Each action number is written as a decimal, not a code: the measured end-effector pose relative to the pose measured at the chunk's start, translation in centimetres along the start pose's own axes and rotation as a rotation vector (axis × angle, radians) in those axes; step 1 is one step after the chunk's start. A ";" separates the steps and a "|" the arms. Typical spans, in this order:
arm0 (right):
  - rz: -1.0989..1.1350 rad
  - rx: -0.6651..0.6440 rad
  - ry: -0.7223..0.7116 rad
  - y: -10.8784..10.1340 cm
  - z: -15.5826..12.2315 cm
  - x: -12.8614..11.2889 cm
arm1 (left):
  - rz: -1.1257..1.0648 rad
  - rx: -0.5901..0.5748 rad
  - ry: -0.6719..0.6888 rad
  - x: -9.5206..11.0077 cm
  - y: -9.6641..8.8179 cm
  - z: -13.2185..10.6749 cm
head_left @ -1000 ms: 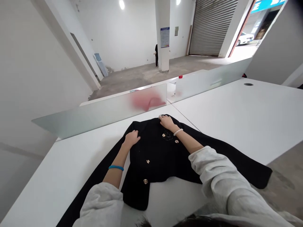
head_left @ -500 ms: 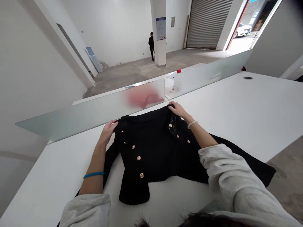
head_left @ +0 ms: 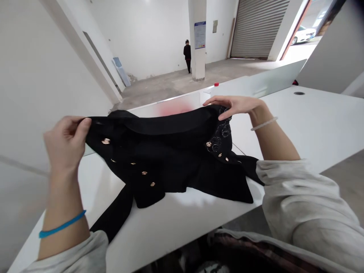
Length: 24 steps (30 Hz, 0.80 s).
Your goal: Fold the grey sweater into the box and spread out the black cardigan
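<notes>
A black jacket point(head_left: 176, 151) with gold buttons hangs partly lifted over the white table point(head_left: 148, 235), its lower hem and sleeves touching or close to the tabletop. My left hand point(head_left: 66, 138), with a blue band on the wrist, pinches the jacket's edge at the left between thumb and fingers. At the right end of the collar is my right hand point(head_left: 231, 106), wearing a pale bracelet. Its fingers reach behind the fabric and its thumb lies in front, loosely spread. Beaded loop trim shows on the lapel just below that thumb.
Behind the jacket runs a frosted divider point(head_left: 284, 77), with a red blur showing through it. A red cap point(head_left: 216, 84) pokes up beyond. Farther back are a person in dark clothes point(head_left: 187, 55), a pillar point(head_left: 199, 64) and a water dispenser point(head_left: 121, 71).
Both hands have raised the jacket's top edge off the table and nearer. My left hand has moved left, my right hand up and right, and the collar is stretched wider between them.
</notes>
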State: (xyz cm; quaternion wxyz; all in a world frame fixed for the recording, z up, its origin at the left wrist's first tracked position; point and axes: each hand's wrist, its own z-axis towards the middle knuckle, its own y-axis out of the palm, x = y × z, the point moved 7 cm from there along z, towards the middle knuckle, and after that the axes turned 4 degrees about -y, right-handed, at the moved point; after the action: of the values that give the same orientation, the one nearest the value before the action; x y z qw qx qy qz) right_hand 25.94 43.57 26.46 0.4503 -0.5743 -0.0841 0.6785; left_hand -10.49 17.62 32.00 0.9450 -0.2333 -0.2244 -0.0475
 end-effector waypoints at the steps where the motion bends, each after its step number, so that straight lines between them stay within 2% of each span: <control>1: -0.015 0.016 -0.012 -0.5 -0.1 -0.6 | 0.168 -0.008 0.067 1.1 -1.2 -0.3; 4: -0.091 0.090 -0.040 -1.4 0.1 -2.4 | 0.541 -0.039 0.149 3.2 -3.9 -1.4; 7: -0.196 0.095 -0.066 -0.5 0.5 -5.5 | 0.604 0.009 0.137 4.6 -6.4 -2.5; 10: -0.282 0.003 -0.092 1.5 0.4 -9.8 | 0.370 0.053 0.109 5.9 -8.4 -3.6; 13: -0.242 -0.141 -0.138 3.7 0.4 -13.3 | -0.085 -0.078 0.022 6.6 -8.5 -4.8; 15: -0.230 -0.207 -0.119 4.6 0.7 -14.2 | -0.422 -0.204 -0.050 6.8 -7.7 -5.7; 17: -0.270 -0.196 -0.051 4.8 1.3 -13.8 | -0.649 -0.239 -0.083 6.6 -7.3 -6.4; 20: -0.360 -0.141 -0.025 4.5 1.8 -13.3 | -0.686 -0.166 -0.036 5.6 -8.0 -6.7; 24: -0.552 -0.101 -0.052 4.0 1.2 -14.2 | -0.461 -0.227 -0.036 3.8 -8.9 -6.2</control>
State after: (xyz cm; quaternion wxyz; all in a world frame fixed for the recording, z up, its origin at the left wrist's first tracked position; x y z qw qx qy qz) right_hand 21.96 31.66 34.32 0.5864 -0.5337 -0.2827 0.5397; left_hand -6.37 6.89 32.55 0.8728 -0.2812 -0.2815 -0.2826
